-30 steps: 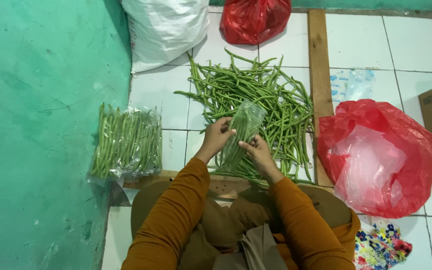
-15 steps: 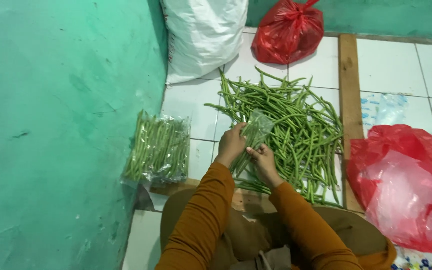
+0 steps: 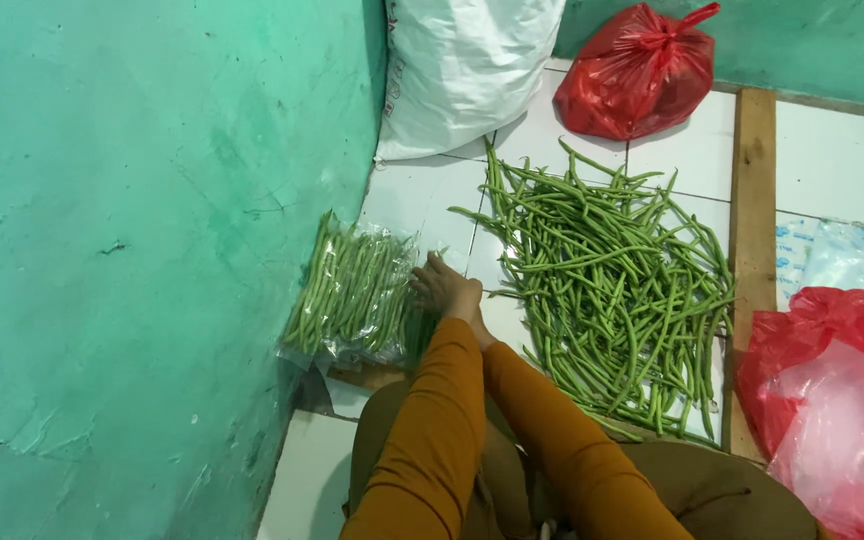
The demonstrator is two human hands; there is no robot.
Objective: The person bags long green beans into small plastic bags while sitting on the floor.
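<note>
Resting now at centre frame, left hand (image 3: pixel 445 288) fingers flat on clear plastic packs of long green beans (image 3: pixel 352 290) stacked by teal wall, fresh pack moved over from loose bean pile (image 3: pixel 607 290), right hand hidden, fingers unreadable.

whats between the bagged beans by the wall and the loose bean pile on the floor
In the head view, the person's hand lies between them, resting against the bagged beans; past it, a strip of bare white floor tile reaches the loose bean pile.
</note>
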